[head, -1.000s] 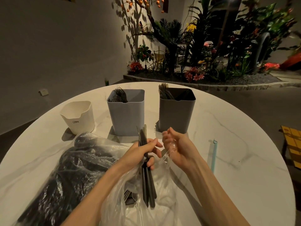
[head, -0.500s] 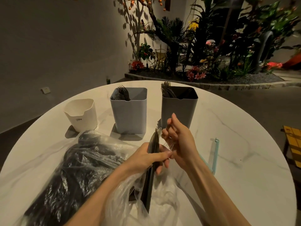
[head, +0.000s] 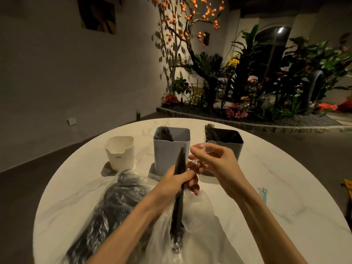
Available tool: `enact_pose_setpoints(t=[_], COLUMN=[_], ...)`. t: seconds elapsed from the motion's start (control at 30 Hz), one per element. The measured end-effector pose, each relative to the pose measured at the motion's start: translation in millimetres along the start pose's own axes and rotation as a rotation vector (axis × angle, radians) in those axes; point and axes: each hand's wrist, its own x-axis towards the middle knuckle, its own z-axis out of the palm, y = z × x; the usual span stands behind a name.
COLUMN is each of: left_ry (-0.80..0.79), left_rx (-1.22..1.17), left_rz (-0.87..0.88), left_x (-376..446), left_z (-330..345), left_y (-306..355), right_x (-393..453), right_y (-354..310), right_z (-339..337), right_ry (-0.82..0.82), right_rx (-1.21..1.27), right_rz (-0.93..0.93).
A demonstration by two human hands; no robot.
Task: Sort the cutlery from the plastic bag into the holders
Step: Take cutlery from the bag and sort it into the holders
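My left hand (head: 181, 180) grips a bundle of black cutlery (head: 178, 210) upright over the clear plastic bag (head: 122, 208), which lies on the table full of dark cutlery. My right hand (head: 215, 161) pinches a clear plastic spoon (head: 206, 146), lifted just in front of the dark grey holder (head: 231, 147). The light blue holder (head: 168, 155) holds black forks. The dark grey holder has cutlery standing in its left corner. A white holder (head: 120, 154) stands at the left; I cannot see inside it.
The three holders stand in a row at the far side of the round white marble table (head: 285, 187). A pale blue bag clip (head: 264, 195) lies at the right. Beyond the table are a wall and a planter bed with plants.
My right hand has pulled the clear spoon away from the black bundle and lifted it toward the dark grey holder. My left hand still holds the bundle. The camera has tilted up.
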Motion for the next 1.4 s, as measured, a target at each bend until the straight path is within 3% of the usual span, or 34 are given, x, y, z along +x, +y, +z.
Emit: enact_pose_setpoints(t=[0.17,0.37,0.6,0.73,0.9,1.13,1.27,1.4], left_ry=[0.002,0.243,0.473,0.699,0.721,0.661,0.657,0.65], left_rx=[0.0,-0.105,-0.306,-0.164,-0.115,-0.064,-0.076,-0.081], left_rz=[0.023,0.033,0.023,0.008,-0.002,-0.06,-0.085,-0.088], left_x=[-8,-10,-18,-21,-25,-22,-19,-21], left_z=[-33,-103,-177,-218,-234,-238,-238,-236], left_y=[39,81,90,65,51,41,36,39], right_x=[31,85,142,168,189,206,206,197], right_y=[-48,-90,-78,-37,16,41,37,18], right_z=[19,79,161,203,234,253,257,249], right_ry=[-0.024,-0.078,-0.108,-0.172,-0.268,-0.402,-0.451,-0.382], right_rx=[0.013,0.031,0.114,-0.164,-0.43,-0.795,-0.77,-0.664], right_rz=[-0.113,-0.229,-0.193,-0.188,-0.161,-0.047,-0.029,-0.094])
